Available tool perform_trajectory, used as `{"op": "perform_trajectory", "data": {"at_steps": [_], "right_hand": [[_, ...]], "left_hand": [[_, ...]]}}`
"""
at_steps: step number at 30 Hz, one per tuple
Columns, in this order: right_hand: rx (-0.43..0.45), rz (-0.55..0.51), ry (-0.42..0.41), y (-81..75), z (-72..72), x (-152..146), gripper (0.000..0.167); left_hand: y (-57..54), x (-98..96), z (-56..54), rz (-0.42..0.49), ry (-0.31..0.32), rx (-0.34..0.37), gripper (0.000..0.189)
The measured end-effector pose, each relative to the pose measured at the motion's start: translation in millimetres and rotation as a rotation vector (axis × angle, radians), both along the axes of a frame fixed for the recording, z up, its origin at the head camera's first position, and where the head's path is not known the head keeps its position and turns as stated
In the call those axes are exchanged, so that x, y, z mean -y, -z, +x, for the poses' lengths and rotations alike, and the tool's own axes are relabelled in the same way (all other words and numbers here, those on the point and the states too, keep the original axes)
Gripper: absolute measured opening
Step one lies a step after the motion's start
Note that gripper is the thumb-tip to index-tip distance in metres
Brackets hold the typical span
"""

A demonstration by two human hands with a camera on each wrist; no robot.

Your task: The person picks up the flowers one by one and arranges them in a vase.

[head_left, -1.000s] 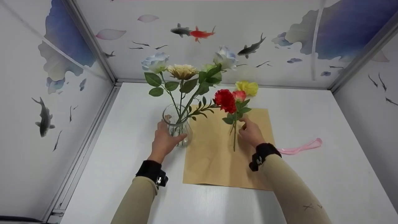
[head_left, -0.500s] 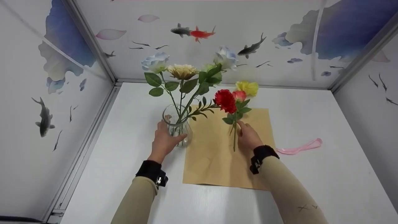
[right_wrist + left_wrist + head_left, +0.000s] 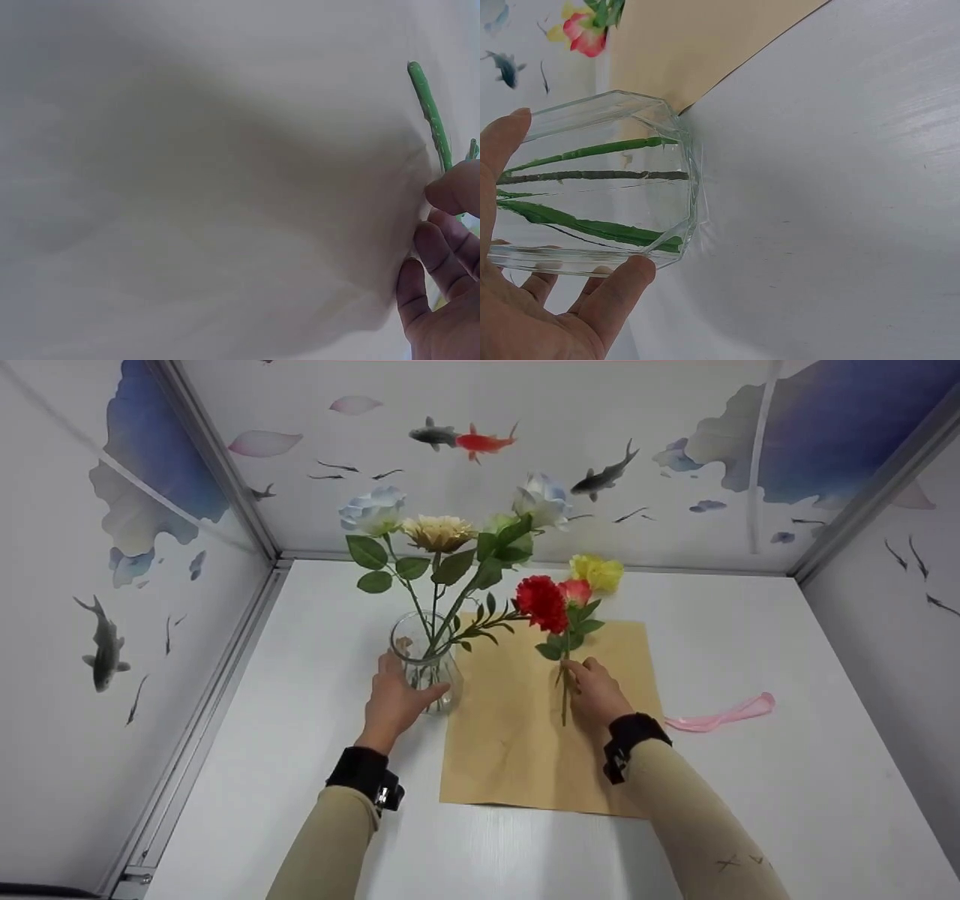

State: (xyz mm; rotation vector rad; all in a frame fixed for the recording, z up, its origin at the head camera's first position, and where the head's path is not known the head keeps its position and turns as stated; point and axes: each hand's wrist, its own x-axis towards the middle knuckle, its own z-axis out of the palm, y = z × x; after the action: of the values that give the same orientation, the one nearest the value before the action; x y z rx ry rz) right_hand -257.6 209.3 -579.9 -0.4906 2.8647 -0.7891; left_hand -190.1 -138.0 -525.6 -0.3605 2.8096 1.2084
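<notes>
My left hand point(image 3: 394, 701) grips a clear glass vase point(image 3: 448, 679) round its side, thumb in front. Green and dark stems stand inside the vase, as the left wrist view shows. It holds pale blue roses point(image 3: 373, 510), a cream flower point(image 3: 439, 534) and a leafy sprig point(image 3: 491, 624). With thumb and fingertips, my right hand point(image 3: 600, 694) pinches the stem point(image 3: 431, 109) of a red carnation point(image 3: 541, 604) above the brown paper. Close beside the carnation are a coral rose point(image 3: 576, 592) with leaves and a yellow flower point(image 3: 598, 573).
Brown wrapping paper point(image 3: 510, 765) lies flat on the white table point(image 3: 810, 802), under the right hand and beside the vase. A pink ribbon point(image 3: 724, 720) is right of the paper. Panels with painted fish enclose the table's back and sides.
My right hand has shifted left and slightly nearer me, its fingertips coming from beside the leaves onto the carnation's stem. The left hand and vase have kept their place.
</notes>
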Motion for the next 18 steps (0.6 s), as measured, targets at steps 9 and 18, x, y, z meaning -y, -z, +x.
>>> {"op": "perform_trajectory", "data": {"at_steps": [9, 18], "right_hand": [[0.007, 0.049, 0.009, 0.9, 1.2, 1.4, 0.048], [-0.019, 0.054, -0.02, 1.1, 1.7, 1.0, 0.049]], "left_hand": [[0.5, -0.5, -1.3, -0.007, -0.008, -0.009, 0.111], [1.8, 0.7, -1.0, 0.003, -0.009, -0.001, 0.114]]}}
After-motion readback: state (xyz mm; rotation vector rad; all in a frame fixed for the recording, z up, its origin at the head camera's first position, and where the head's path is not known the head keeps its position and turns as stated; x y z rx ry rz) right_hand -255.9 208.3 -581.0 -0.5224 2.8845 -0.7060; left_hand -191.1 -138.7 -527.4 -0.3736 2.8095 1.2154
